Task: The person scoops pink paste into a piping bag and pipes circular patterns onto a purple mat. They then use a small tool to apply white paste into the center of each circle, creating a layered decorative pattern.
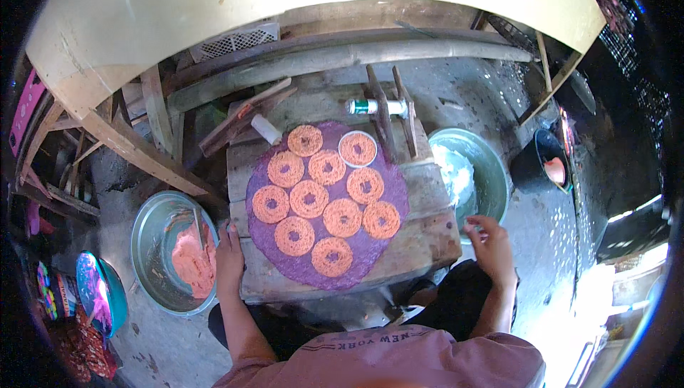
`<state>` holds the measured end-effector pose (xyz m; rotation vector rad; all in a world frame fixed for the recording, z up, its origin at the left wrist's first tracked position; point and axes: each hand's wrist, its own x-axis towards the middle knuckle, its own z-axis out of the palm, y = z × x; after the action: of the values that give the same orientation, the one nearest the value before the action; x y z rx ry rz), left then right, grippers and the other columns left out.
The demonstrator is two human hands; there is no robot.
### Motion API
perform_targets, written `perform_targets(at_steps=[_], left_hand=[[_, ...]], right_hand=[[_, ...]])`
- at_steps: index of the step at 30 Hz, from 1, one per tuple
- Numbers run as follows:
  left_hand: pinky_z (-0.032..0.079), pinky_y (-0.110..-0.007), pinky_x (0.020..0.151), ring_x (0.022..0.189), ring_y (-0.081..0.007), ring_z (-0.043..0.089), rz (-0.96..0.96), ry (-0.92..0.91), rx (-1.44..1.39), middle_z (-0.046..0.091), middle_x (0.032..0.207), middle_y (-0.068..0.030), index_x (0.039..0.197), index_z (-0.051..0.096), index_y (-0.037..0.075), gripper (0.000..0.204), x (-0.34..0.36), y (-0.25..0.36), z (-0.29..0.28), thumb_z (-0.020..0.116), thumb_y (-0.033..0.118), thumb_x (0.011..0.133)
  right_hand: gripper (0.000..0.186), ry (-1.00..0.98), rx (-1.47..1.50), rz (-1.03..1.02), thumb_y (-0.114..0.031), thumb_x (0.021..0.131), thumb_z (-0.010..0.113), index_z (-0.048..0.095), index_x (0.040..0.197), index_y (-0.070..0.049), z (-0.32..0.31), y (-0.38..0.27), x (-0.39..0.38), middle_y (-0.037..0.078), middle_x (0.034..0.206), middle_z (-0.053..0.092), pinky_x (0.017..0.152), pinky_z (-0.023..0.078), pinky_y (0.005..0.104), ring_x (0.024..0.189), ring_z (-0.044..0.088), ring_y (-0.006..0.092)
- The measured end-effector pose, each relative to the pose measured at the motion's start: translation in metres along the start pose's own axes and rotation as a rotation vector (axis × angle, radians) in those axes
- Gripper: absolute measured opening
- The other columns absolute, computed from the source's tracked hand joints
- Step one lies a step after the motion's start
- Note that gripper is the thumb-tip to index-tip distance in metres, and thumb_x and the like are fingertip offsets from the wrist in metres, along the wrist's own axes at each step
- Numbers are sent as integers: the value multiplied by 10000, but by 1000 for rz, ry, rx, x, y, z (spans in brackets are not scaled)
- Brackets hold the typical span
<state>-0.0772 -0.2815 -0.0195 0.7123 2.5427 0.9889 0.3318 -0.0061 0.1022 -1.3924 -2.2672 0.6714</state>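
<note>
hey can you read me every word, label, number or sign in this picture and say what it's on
Shirt: dark lettering across the chest, seen upside down; I don't copy out printed words.
White and green tube: any print is too small to read.
Package at far left: pale letters, only partly showing; also not copied out.
</note>
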Motion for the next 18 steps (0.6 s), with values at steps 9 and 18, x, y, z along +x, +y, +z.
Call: perform_targets(at_steps=[9,18], left_hand=[[385,-460,995,1187,-457,495,-101,-194,17,505,1266,-334,1395,310,6,610,-22,12,-16,277,474,1005],[362,-430,1025,1192,-446,491,143,-80,95,513,1264,-294,1365,402,59,550,-16,-44,-30,318,465,1005]], right_hand=[[222,465,-2,181,-200,938,580,663,1043,-24,-60,-25,-81,95,869,675,671,482,285,724,626,177],[593,-210,141,239,-510,976,396,565,1235,-4,28,102,11,121,1034,641,837,470,324,945,575,187]])
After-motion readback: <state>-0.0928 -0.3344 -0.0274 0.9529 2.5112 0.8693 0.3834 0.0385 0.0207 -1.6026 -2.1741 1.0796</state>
